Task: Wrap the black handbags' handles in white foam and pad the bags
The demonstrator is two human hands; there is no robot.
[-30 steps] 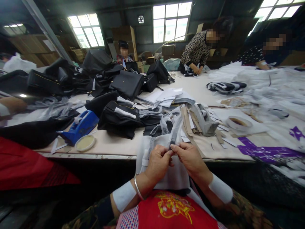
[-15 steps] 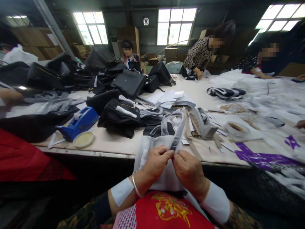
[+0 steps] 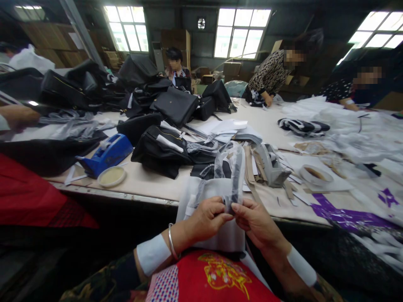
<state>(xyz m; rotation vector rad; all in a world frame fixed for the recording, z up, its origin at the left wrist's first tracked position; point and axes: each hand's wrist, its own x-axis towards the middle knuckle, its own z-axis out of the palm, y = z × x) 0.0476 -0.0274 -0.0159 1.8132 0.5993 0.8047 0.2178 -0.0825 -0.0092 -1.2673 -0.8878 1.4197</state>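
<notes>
Film-wrapped strap [image 3: 236, 180] is standing above a pale-covered bundle [image 3: 217, 239] at the edge of the table [image 3: 147, 186]; my right hand [image 3: 256, 220] is pinching the strap's lower end, while my left hand [image 3: 209, 218] is curling just beside, hiding whether it is gripping anything; clear film [image 3: 241, 161] is already covering the upper length, but from here I am not making out whether the pinched end is fastened; farther out, a blue dispenser [image 3: 111, 157] is holding a tape roll [image 3: 104, 144], and a black bag [image 3: 154, 153] is hiding its contents.

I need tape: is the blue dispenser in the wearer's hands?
No, the blue dispenser stands on the table, while the left hand and right hand hold the plastic-wrapped strap.
</notes>
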